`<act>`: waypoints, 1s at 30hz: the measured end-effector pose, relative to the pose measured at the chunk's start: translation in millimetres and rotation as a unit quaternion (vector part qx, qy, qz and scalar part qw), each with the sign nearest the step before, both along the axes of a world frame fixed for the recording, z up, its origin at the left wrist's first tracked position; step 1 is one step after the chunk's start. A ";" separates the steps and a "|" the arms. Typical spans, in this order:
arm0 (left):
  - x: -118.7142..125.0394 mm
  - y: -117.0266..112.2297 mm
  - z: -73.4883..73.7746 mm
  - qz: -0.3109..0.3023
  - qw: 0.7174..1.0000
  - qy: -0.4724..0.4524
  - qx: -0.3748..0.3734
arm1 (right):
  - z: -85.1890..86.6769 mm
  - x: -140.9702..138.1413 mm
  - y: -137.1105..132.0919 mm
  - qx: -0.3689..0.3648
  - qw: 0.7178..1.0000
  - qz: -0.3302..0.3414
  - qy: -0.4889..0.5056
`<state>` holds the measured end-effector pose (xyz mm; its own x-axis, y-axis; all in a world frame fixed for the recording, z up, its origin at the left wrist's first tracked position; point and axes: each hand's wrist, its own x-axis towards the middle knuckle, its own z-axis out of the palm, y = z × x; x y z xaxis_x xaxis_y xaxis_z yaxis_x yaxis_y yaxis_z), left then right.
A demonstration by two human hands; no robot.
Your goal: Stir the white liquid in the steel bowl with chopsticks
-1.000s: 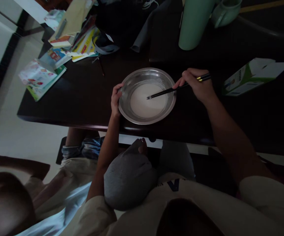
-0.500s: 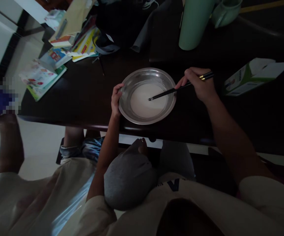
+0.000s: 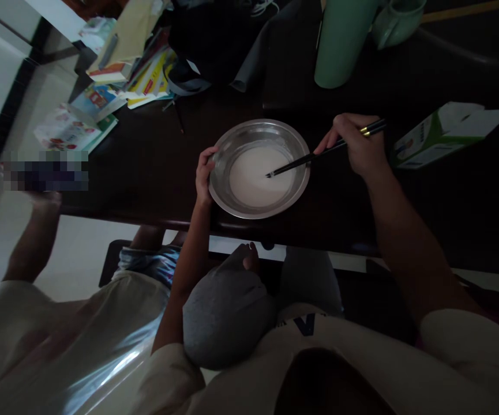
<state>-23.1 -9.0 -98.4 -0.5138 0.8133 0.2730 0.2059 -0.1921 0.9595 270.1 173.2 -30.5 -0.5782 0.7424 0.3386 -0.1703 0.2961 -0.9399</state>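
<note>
In the middle of the frame, a metal bowl (image 3: 220, 176) of whitish liquid (image 3: 253, 178) sits on the dark table (image 3: 145, 190), near its front edge. The person's left hand (image 3: 205, 173) has its fingers hooked over the bowl's left rim; the right hand (image 3: 361, 141), right of centre, is closed around black chopsticks (image 3: 295, 165), tips at the liquid. Stirring too hard could slop liquid over the rim, and a push against the wall with a loosened left grip could slide the bowl
</note>
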 end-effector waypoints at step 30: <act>-4.9 -0.6 -5.8 0.004 1.000 0.012 0.010 | 0.3 -6.1 -10.4 -0.013 0.998 0.055 -0.015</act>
